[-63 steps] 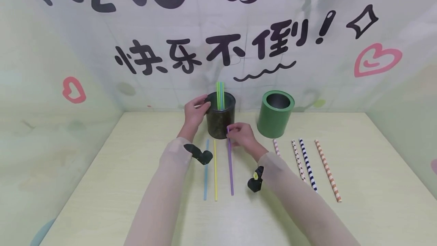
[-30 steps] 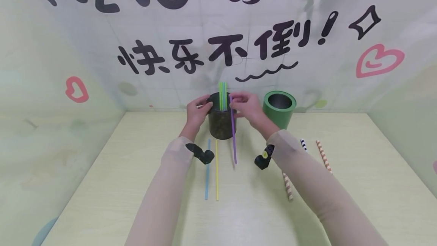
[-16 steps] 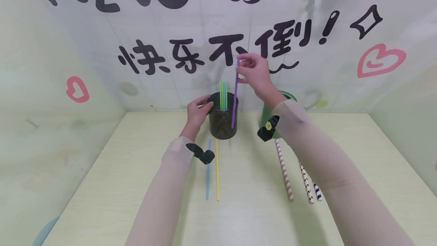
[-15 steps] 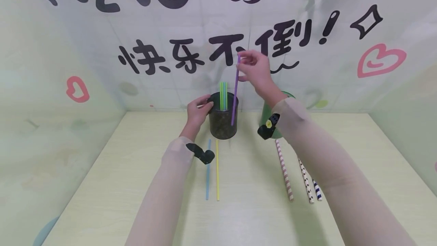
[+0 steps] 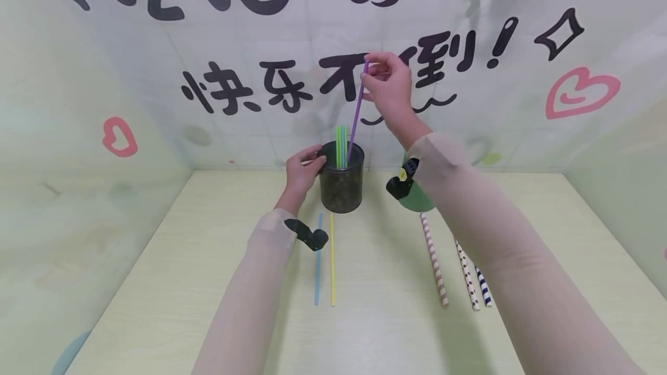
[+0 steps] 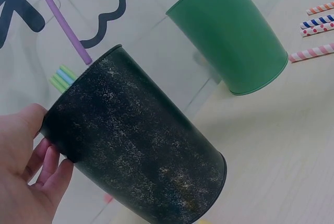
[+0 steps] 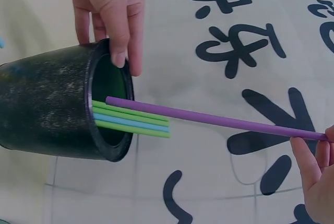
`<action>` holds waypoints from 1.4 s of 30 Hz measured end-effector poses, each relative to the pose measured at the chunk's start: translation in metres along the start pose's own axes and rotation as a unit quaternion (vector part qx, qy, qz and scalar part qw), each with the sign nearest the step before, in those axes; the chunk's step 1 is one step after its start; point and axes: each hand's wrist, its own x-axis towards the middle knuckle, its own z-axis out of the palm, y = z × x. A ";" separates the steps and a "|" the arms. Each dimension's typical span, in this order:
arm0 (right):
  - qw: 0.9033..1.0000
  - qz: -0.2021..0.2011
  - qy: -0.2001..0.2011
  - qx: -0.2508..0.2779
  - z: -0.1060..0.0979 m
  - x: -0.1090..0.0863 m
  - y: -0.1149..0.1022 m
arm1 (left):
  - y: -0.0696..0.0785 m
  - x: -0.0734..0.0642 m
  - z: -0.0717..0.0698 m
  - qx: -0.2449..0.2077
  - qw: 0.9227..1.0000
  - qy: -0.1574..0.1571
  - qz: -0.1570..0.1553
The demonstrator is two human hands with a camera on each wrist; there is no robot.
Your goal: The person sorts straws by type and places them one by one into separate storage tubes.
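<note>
My left hand holds the rim of a black can, its thumb over the edge in the right wrist view. Several green and blue straws stand in that can and stick up past the rim. Above it, my right hand pinches a purple straw near its upper end. The purple straw slants down to the left, and its lower tip is at the can's mouth, beside the other straws. How deep the tip sits is hard to judge.
A green can stands to the right, partly behind my right sleeve. A blue straw and a yellow straw lie in front of the black can. Pink-striped, dotted and blue-striped straws lie further right; an orange-striped straw shows too.
My right hand has raised the purple straw off the table, up past the can's side, and tilted its lower end over the mouth. The left hand has stayed on the rim.
</note>
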 end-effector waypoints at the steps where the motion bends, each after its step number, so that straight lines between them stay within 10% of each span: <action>1: 1.000 0.001 -0.001 -0.006 0.001 0.000 0.003 | 0.000 0.000 0.000 0.000 1.000 0.000 0.000; 26: 0.992 0.068 -0.040 -0.101 0.011 -0.011 0.092 | -0.003 0.002 -0.001 -0.005 1.000 0.003 0.007; 42: 0.985 0.101 -0.044 -0.130 0.015 -0.012 0.110 | -0.005 0.003 0.000 -0.010 1.000 0.004 0.012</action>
